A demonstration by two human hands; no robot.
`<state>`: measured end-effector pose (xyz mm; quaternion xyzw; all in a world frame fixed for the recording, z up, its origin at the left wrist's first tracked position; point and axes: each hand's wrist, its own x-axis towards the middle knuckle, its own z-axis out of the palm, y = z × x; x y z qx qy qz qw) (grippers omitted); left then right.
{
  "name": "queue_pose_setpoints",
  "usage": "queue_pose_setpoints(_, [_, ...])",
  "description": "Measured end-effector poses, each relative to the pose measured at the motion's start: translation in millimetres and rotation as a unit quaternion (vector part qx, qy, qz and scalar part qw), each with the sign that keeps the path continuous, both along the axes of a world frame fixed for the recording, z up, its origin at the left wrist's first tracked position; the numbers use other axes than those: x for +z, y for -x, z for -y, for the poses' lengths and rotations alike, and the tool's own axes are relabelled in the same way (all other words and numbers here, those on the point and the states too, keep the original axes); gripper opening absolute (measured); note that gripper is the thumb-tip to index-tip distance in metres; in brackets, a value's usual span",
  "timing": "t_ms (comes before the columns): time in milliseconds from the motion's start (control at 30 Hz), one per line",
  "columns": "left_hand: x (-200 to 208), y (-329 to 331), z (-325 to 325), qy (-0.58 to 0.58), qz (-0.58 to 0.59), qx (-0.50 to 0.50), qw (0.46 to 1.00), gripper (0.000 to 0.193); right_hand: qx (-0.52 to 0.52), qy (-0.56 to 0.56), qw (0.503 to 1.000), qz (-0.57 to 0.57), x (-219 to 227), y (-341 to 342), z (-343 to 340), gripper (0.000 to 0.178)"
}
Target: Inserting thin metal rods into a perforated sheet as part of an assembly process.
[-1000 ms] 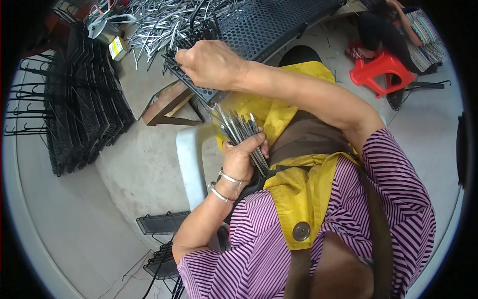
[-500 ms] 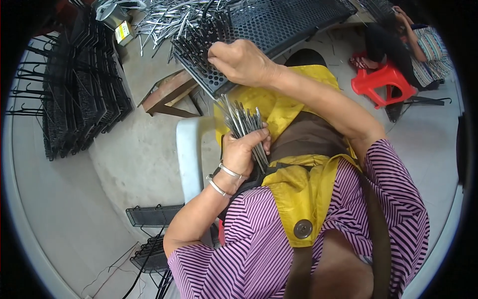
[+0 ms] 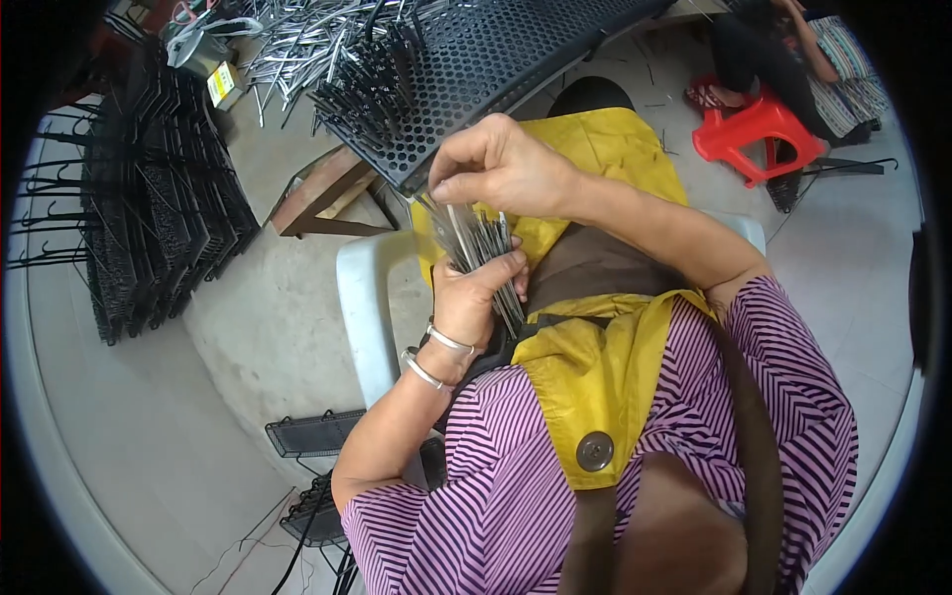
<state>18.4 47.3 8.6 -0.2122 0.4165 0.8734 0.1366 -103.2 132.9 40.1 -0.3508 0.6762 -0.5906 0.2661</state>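
Bundle of thin grey metal rods held at the lap, one being picked off

Left hand (image 3: 474, 297): closed in a fist round a fanned bundle of thin grey metal rods (image 3: 478, 243), held upright over the yellow apron (image 3: 595, 377).

Right hand (image 3: 496, 167): directly above the left, fingertips pinched narrow on the upper ends of the rods, just below the panel's near edge.

Black perforated metal panel (image 3: 496, 59): just beyond the right hand, tilted, with dark pins (image 3: 372, 94) standing in its left part.

Loose silvery rods (image 3: 297, 45): heaped farther out, past the panel.

Stacked black wire racks (image 3: 149, 218): well off to the left of both hands.

Risk, as judged: the fan is loose; a slack left grip or a snagged pull could spill rods onto the floor.

Change from half a second ago: the right hand has dropped from the panel to the bundle; the left grip is unchanged.
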Motion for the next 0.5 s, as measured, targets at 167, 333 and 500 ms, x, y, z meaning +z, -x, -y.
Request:
queue_pose_setpoints(167, [0,1,-1,0.017,-0.006,-0.002,1.000,0.016,-0.036,-0.058,0.994,-0.091,2,2,-6,0.008])
queue_pose_setpoints(333, [2,-1,1,0.004,0.007,-0.003,1.000,0.016,-0.209,0.037,0.976,0.056,24,23,-6,0.008])
queue_pose_setpoints(500, [2,-1,0,0.009,0.014,-0.004,1.000,0.015,-0.296,0.137,0.930,-0.169,15,44,12,0.008])
